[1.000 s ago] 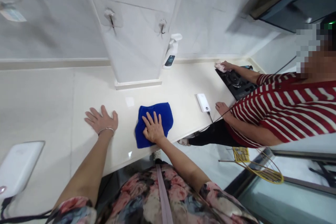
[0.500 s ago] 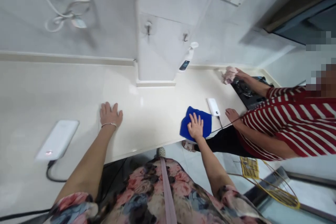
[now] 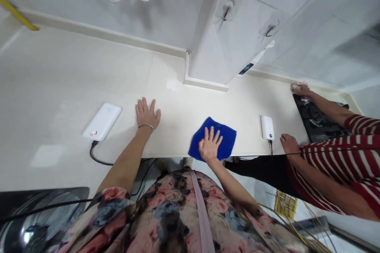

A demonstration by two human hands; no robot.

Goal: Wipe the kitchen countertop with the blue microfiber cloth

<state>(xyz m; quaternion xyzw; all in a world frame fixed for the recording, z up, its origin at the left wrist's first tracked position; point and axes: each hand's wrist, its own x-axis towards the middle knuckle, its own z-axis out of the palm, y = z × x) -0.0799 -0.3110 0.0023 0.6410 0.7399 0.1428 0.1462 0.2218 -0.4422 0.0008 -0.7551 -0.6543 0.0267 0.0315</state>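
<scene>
Now my right hand [image 3: 209, 147] lies flat, fingers spread, pressing the blue cloth [image 3: 214, 140] on the near edge of the counter [image 3: 74, 83]; I judge I'm mid-wipe. My left hand [image 3: 146, 114] rests open, holding nothing. Next stroke needs steady pressure, stopping short of the white power bank [image 3: 267, 127] to the right.

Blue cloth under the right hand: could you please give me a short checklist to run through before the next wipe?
1. Right hand flat on blue cloth: ok.
2. Left hand braced on counter: ok.
3. Cloth fully on counter: not ok, it overhangs the front edge.
4. Small white power bank apart from the cloth: ok.
5. Co-worker's hand apart from the cloth: ok.
6. Counter dry or wet: cannot tell.
</scene>
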